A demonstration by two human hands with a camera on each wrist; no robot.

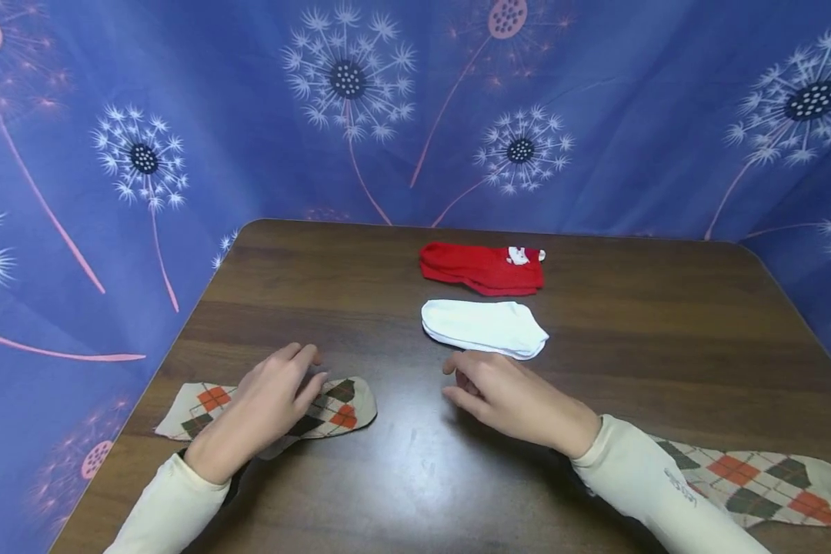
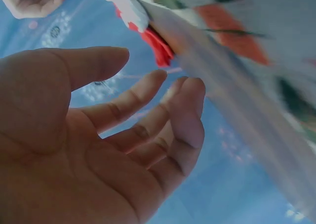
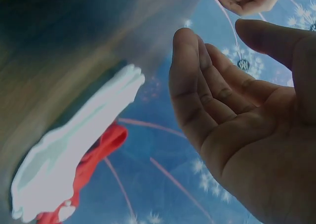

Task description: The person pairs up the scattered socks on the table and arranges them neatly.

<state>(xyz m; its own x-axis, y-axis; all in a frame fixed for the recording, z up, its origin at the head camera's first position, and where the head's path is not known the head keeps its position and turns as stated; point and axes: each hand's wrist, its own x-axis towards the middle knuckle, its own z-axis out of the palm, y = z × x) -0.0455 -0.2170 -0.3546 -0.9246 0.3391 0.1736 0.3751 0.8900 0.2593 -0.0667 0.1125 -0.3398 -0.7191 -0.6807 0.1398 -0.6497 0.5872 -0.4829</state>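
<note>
Above an argyle sock (image 1: pixel 342 404) on the left of the table hovers my left hand (image 1: pixel 266 400), its fingers loosely bent and holding nothing. The left wrist view shows the same palm (image 2: pixel 98 135) with a gap between thumb and fingers. My right hand (image 1: pixel 515 396) is just in front of the white socks (image 1: pixel 481 327), also holding nothing; its relaxed fingers (image 3: pixel 185 80) appear in the right wrist view. Behind the white pair lies a red pair of socks (image 1: pixel 481 269) with a white figure on it. A second argyle sock (image 1: pixel 769 485) lies at the right, partly hidden by my right sleeve.
Everything lies on a brown wooden table (image 1: pixel 318 292) with rounded far corners. A blue cloth (image 1: pixel 415 115) printed with dandelions hangs behind it and along its sides. Light reflects off the tabletop between my hands.
</note>
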